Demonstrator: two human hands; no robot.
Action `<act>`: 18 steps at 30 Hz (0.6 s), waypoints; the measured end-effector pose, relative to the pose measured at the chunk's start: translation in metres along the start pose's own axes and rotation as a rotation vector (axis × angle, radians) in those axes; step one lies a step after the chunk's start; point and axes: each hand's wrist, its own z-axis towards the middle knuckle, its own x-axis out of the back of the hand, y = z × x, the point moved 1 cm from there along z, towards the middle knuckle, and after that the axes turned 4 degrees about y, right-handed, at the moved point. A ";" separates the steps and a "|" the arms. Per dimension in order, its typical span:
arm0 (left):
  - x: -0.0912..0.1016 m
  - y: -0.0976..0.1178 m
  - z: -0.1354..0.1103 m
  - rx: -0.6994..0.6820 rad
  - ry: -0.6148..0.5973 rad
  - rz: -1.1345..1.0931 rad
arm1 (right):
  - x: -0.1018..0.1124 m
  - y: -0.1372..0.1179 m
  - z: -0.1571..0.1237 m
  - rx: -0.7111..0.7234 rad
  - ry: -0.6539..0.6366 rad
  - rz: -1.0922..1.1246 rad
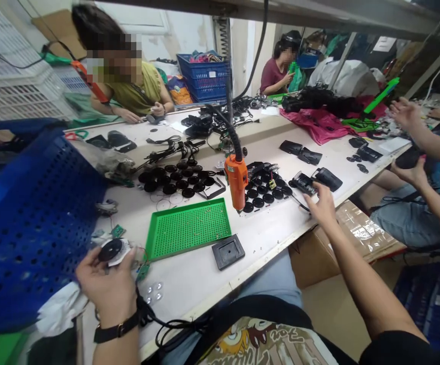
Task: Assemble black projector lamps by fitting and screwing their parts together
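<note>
At the left, my left hand [108,284] is closed around a white piece with a round black disc [110,250] on it. Thin wires and a small green circuit board [143,271] hang beside that hand. My right hand [323,208] reaches out, its thumb and forefinger apart at the edge of an open black plastic housing [303,182] on the table. A black cable [299,203] runs from near this housing under the thumb. Just behind lies a second black housing [328,178].
An orange electric screwdriver [236,185] hangs over the table. Below it are a green perforated tray [189,228] with tiny screws and a black fixture block [228,251]. Black discs [178,177] lie beyond. A blue crate [41,228] borders the left; co-workers sit opposite and at right.
</note>
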 end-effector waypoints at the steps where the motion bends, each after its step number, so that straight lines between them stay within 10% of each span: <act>1: 0.000 0.001 -0.003 -0.002 -0.033 0.023 | -0.001 0.019 0.016 -0.035 -0.003 -0.043; 6: 0.001 0.008 -0.014 -0.107 -0.125 0.264 | -0.013 0.059 0.058 -0.071 -0.081 -0.171; 18: -0.003 0.001 -0.015 -0.280 -0.324 0.509 | -0.135 0.002 0.161 0.254 -0.426 -0.114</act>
